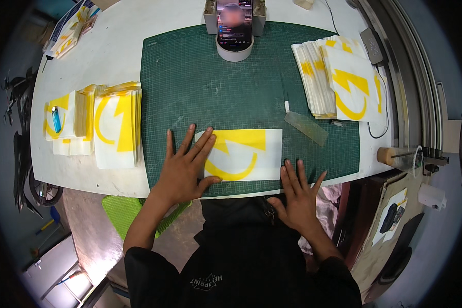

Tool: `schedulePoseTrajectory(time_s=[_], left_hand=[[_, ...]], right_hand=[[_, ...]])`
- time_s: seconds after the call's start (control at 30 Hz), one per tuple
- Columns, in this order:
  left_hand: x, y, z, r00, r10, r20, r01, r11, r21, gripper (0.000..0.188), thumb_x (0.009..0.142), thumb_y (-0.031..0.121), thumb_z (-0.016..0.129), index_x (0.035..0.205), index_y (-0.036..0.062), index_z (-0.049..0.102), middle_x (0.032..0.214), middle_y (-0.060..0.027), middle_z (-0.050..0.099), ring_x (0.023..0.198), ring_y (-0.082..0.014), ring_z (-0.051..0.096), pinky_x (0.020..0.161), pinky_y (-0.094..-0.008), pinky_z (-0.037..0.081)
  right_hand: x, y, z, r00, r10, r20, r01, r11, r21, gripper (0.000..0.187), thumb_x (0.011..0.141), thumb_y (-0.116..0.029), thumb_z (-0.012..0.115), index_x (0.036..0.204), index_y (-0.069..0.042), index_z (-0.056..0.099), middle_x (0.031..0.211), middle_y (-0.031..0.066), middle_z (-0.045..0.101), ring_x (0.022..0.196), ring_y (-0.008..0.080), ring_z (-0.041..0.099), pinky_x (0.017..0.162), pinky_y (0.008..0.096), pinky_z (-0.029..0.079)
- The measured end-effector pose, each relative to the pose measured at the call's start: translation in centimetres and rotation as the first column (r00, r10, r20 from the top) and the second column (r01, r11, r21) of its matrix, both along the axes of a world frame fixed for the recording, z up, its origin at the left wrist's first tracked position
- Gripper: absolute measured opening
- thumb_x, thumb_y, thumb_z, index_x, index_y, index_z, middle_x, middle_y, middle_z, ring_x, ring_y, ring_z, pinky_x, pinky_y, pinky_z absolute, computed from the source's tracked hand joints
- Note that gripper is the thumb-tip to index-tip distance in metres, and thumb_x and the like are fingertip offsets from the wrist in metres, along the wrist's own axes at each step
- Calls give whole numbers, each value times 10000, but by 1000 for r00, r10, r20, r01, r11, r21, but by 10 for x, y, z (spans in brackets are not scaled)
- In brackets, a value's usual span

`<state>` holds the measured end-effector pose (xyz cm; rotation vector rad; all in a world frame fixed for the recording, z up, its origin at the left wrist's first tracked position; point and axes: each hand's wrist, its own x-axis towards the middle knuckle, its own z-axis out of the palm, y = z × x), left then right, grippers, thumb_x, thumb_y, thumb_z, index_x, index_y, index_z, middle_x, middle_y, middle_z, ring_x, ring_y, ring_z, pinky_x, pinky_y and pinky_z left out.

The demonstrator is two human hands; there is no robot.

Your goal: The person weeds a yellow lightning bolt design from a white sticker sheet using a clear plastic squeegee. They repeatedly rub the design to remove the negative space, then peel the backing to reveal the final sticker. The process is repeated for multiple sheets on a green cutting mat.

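Observation:
A white folded sheet with a yellow printed shape (244, 154) lies flat near the front edge of the green cutting mat (215, 87). My left hand (184, 167) is spread, its fingertips and thumb resting on the sheet's left end. Beside the sheet's right edge, my right hand (299, 197) lies with fingers apart on the mat's front part. Neither hand grips anything. To the right of the sheet are a translucent flat plastic piece (307, 129) and a thin cutter-like tool with a white end (286, 106).
Stacks of folded yellow-and-white sheets stand at left (117, 126) and right (351, 84); a blue lighter (56, 119) tops the far-left stack. A phone (234, 23) leans in a white round holder (235, 53). A plastic cup (400, 156) sits at the right edge.

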<state>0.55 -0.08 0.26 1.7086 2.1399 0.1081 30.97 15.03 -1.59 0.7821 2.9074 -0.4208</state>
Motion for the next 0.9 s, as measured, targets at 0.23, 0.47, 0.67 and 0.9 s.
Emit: schedulePoseTrajectory(time_s=[0.23,0.47,0.67,0.9], left_hand=[[20,-5,-7,989,136,-49,-132,988,83,1057,889,601,739,1673,68,271,1758,-151,231,1625,-453,125,1256,-733,-4],[42,-13,-28,966,258,10,-256,950,178,950,956,546,693,1656,35,303,1747,-203,236,1626,-454,132,1262,-714,-1],[43,-11,-27,966,259,10,-257,949,182,983,944,560,699,1650,5,301,1738,-201,266,1623,-454,151,1262,-709,21],[43,-6,-22,960,278,-6,-274,948,162,1008,931,593,694,1647,-3,308,1736,-195,278,1623,-439,167,1272,-688,29]], right_hand=[[-23,101,-16,901,-247,-356,339,914,222,617,956,-328,770,1469,-48,572,1418,206,554,1273,381,525,1083,598,326],[-13,107,-26,716,-568,-406,497,823,-276,294,926,-154,803,1144,-29,650,1089,153,650,951,311,622,901,456,440],[-41,20,-23,568,-471,-675,373,878,-300,342,959,-56,716,1288,17,662,899,120,649,804,248,607,811,428,441],[-110,-61,-23,711,-205,-672,120,978,-171,329,893,-24,731,1218,16,697,855,85,640,750,250,589,772,419,386]])
